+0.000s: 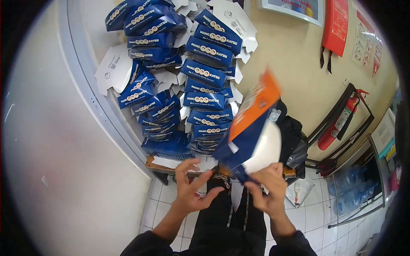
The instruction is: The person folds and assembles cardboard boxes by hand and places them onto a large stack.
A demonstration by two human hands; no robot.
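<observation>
1. While the pale wall (51, 141) fills the far left with nothing on it, a grey frame (85, 81) runs down beside it to the tiled floor (162, 205).
2. Just right of the frame, a tall stack of folded blue boxes (188, 85) leans on the wooden bench (160, 165), with flat white box blanks (114, 70) poking out between them.
3. The left hand (192, 190) hangs low in front of the bench, fingers spread and curled, gripping nothing; its fingertips come close to the white sheet on the bench edge and to the lower left corner of the carton.
4. Between the two hands, a blue, orange and white flat carton (252, 128) stands up in the air, blurred. Its long axis tilts from the lower end near the hands up and away to the right, the orange end on top.
5. The right hand (267, 187) is the nearer one: it sits directly under the carton and pinches its lower edge with thumb and fingers. The carton therefore lies up and forward from this hand, and up and to the right of the left hand.
6. Behind the carton, a black bag (294, 141) rests on the bench.
7. Farther right, a red fire extinguisher (339, 123) leans in a black stand by the beige wall, and water jugs (352, 187) stand on the floor.
</observation>
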